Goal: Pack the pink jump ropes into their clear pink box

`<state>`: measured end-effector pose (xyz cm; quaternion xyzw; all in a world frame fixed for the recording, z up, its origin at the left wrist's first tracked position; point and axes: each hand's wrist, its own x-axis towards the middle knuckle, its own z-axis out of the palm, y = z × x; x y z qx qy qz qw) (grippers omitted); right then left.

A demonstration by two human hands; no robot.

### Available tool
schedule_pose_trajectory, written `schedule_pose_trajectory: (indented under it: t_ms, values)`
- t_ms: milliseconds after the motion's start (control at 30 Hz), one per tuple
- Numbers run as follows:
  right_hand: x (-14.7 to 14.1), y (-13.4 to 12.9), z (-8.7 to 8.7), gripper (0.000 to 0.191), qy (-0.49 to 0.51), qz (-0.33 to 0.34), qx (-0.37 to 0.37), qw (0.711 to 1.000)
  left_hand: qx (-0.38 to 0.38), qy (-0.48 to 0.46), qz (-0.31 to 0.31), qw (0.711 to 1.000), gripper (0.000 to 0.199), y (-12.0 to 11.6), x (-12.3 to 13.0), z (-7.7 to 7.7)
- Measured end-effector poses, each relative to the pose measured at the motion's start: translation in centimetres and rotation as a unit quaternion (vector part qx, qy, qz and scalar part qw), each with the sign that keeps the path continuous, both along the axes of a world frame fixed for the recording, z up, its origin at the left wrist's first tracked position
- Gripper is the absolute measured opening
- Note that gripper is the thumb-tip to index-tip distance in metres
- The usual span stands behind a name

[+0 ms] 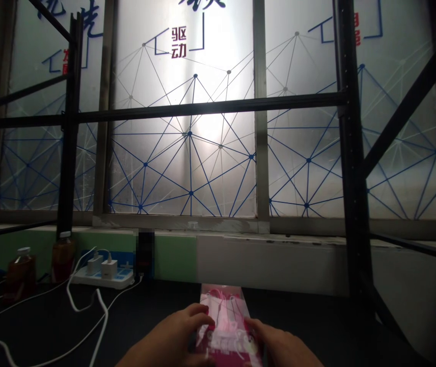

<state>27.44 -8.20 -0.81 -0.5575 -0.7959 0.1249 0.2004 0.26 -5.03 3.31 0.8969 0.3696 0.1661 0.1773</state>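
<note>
A pink package with a clear, shiny front (225, 326) lies on the black table at the bottom centre. White and pink items, some with thin cords, show through it. My left hand (175, 334) is at the package's left side, its fingers curved over that edge. On the right side, my right hand (279, 341) rests against the other edge with its fingertips touching it. Both hands hold the package between them. Their lower parts are cut off by the frame's bottom edge.
A white power strip (105, 278) with two plugged-in chargers and white cables (101, 306) lies on the left. Beside it are two bottles (63, 257) (21, 272) and an upright dark phone (144, 255). A black metal frame (355, 204) rises before the windows.
</note>
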Motion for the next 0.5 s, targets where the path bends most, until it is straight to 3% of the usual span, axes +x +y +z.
schedule_pose_trajectory:
  t_ms: [267,500]
  values:
    - [-0.2,0.0,0.5,0.079,0.005,-0.019,-0.023,1.000,0.004,0.006,-0.003,1.000,0.067,0.3,-0.2,-0.3]
    - [0.0,0.2,-0.2,0.081,0.028,-0.035,-0.033,0.998,0.006,0.010,-0.004,1.000,0.070,0.7,-0.2,-1.0]
